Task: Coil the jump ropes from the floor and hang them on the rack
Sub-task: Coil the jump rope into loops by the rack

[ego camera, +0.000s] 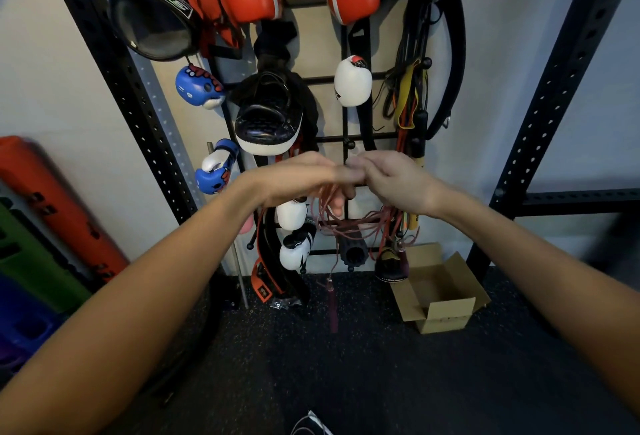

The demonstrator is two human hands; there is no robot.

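Holding the coiled red jump rope (341, 223) before the rack (332, 139), your left hand (304, 175) and right hand (393, 181) meet, fingers curled around its strands.

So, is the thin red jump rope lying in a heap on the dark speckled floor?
No, the left hand holds the jump rope up in loops before the black metal rack, one handle dangling below.

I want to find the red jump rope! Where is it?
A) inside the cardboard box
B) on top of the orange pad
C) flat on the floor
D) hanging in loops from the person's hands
D: loops of the red jump rope dangle below the left hand and right hand, in front of the rack.
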